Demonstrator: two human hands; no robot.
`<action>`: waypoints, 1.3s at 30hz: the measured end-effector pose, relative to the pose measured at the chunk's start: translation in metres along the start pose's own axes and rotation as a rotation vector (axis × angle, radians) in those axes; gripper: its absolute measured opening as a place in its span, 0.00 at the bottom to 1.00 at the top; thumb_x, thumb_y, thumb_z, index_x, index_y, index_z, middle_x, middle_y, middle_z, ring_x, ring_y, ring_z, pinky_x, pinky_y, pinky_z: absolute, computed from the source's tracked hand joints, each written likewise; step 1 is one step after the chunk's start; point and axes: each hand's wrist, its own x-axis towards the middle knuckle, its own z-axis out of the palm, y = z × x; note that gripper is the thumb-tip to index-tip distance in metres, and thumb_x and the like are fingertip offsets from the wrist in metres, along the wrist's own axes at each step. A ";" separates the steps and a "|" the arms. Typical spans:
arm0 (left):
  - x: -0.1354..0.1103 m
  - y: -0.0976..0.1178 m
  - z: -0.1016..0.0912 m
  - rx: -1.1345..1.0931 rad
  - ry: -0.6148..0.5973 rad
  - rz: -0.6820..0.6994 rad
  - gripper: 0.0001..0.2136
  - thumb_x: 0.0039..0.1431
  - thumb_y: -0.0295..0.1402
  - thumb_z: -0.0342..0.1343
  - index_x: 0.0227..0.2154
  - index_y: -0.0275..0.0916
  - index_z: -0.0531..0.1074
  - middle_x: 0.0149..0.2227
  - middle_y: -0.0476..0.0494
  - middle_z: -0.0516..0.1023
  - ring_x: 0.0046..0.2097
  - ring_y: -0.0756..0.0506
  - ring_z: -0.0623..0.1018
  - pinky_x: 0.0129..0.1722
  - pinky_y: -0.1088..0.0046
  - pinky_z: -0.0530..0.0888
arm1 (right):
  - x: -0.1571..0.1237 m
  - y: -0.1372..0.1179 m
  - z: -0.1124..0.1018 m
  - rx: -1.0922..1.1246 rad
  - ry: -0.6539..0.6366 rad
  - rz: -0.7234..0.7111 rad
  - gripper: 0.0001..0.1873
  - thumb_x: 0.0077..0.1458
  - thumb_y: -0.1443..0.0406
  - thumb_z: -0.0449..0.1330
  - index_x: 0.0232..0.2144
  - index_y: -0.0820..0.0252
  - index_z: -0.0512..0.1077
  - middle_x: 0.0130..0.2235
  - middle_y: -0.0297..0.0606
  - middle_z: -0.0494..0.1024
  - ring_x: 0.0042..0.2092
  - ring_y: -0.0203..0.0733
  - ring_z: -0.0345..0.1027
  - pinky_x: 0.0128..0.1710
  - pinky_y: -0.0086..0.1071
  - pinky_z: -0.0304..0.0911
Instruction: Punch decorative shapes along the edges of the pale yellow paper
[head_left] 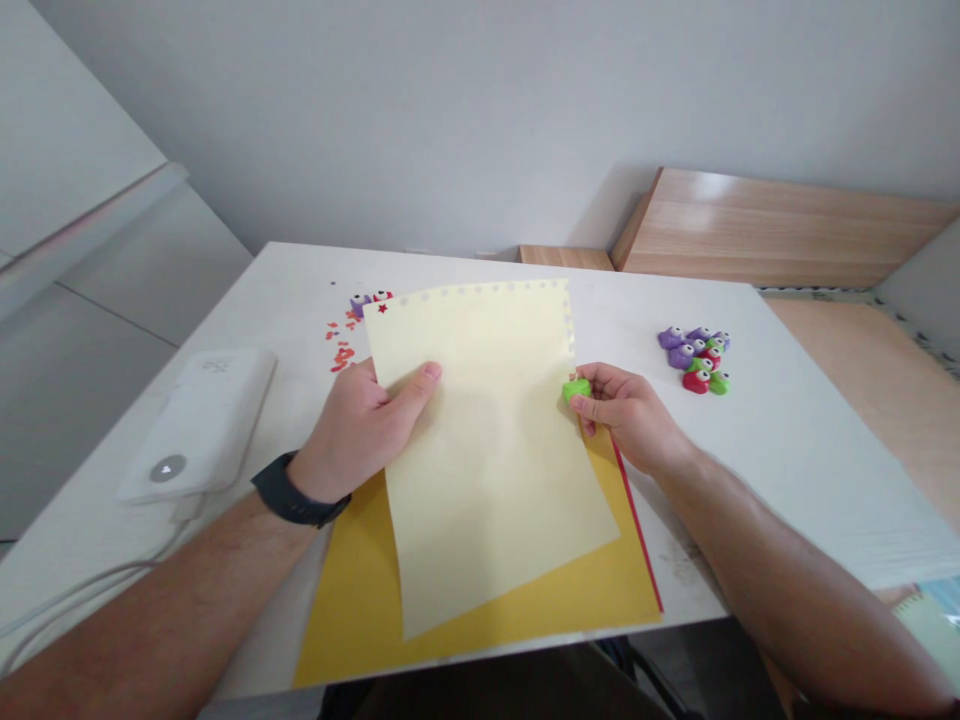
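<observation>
Here we grip a cream sheet point(487, 470) in the left hand point(360, 430), thumb on top and fingers closed beneath its left edge, while the right hand point(622, 415) pinches a green punch point(576, 389) shut between its fingers, right against the sheet's right edge. Small holes dot that edge and the far one. The sheet rises tilted above a yellow sheet point(360, 600) lying on a white table point(787, 480). More punches point(694, 358) sit clustered far right, red cut-outs point(339, 345) lie scattered far left, and a white power bank point(196, 425) rests near left.
</observation>
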 end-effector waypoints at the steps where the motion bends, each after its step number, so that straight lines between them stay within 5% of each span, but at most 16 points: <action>1: 0.000 0.000 0.000 -0.002 -0.004 0.003 0.15 0.65 0.47 0.62 0.49 0.48 0.81 0.56 0.46 0.83 0.62 0.35 0.78 0.68 0.53 0.71 | 0.000 0.000 0.000 -0.007 0.001 0.003 0.16 0.49 0.61 0.76 0.37 0.59 0.77 0.30 0.32 0.75 0.26 0.33 0.62 0.26 0.32 0.58; 27: -0.001 0.001 0.003 -0.085 0.020 0.032 0.17 0.65 0.47 0.63 0.52 0.46 0.82 0.58 0.45 0.81 0.61 0.35 0.79 0.67 0.53 0.72 | 0.007 -0.001 0.004 -0.062 0.051 0.006 0.20 0.46 0.58 0.77 0.37 0.60 0.75 0.28 0.30 0.75 0.23 0.33 0.62 0.25 0.32 0.54; 39: 0.000 -0.001 0.001 -0.038 0.043 0.023 0.18 0.65 0.47 0.62 0.53 0.46 0.81 0.57 0.44 0.82 0.60 0.35 0.80 0.66 0.54 0.73 | 0.003 -0.002 -0.011 -0.039 0.031 -0.061 0.18 0.52 0.60 0.74 0.43 0.59 0.77 0.33 0.33 0.76 0.31 0.35 0.65 0.28 0.31 0.58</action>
